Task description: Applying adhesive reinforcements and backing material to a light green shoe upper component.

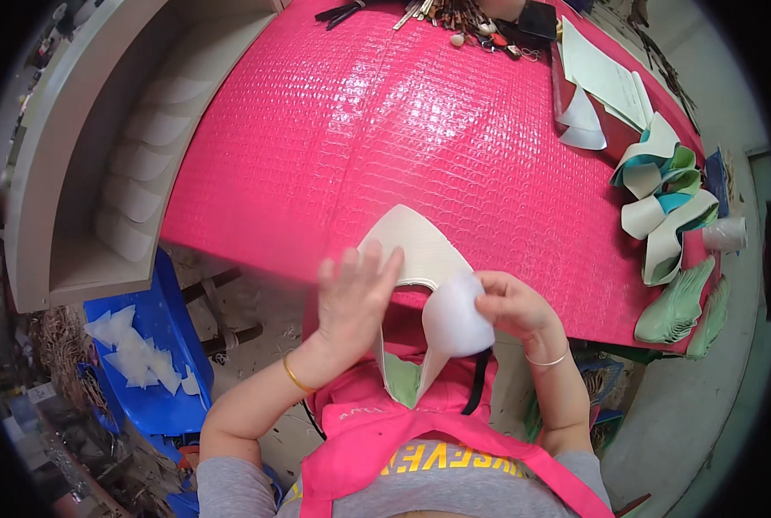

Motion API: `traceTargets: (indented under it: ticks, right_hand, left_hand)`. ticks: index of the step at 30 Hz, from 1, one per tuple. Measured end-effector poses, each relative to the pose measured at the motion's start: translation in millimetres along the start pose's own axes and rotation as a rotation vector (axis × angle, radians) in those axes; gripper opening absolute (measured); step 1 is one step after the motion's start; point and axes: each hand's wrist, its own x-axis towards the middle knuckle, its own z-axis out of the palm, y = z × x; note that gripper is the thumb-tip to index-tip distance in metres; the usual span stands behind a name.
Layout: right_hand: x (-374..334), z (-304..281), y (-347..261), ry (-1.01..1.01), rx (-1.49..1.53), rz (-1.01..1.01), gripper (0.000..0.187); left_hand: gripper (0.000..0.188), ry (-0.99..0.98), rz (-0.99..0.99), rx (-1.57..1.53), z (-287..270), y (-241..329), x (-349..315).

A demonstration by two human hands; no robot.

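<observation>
A cream shoe upper [403,237] with a green lining [402,380] lies over the near edge of the pink-covered table, its lower part hanging toward my lap. My left hand [351,293] rests on the upper's left side, fingers stretched out and slightly blurred. Between the thumb and fingers of my right hand [519,304] is a smooth white curved stiffener piece [457,318]. That piece overlaps the right side of the upper; whether they are stuck together I cannot tell.
Several white curved pieces [135,205] sit in a grey tray unit at left. A blue plastic chair [165,319] below it bears translucent scraps [135,350]. Along the right edge are stacked shoe uppers [662,186], green pieces [675,306] and a thread spool [724,235]. Papers [601,69] lie far right.
</observation>
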Motion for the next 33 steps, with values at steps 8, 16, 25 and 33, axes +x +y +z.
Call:
traceTargets:
  ticks: [8, 16, 25, 33]
  right_hand:
    - [84.0, 4.0, -4.0, 0.425, -0.763, -0.155, 0.025]
    - [82.0, 25.6, -20.3, 0.674, -0.672, 0.044, 0.022]
    - [84.7, 24.3, -25.2, 0.721, -0.606, 0.104, 0.022]
    - [77.3, 20.2, -13.2, 0.835, -1.586, -0.153, 0.031]
  left_hand:
    - [0.037, -0.609, -0.91, -1.645, 10.1, -52.2, 4.2]
    - [0.023, -0.632, -0.943, -1.488, 7.0, -48.8, 7.3]
    - [0.024, -0.652, -0.902, -1.313, 6.4, -47.3, 21.9]
    - [0.046, -0.252, 0.038, -0.517, 20.2, -18.1, 14.8]
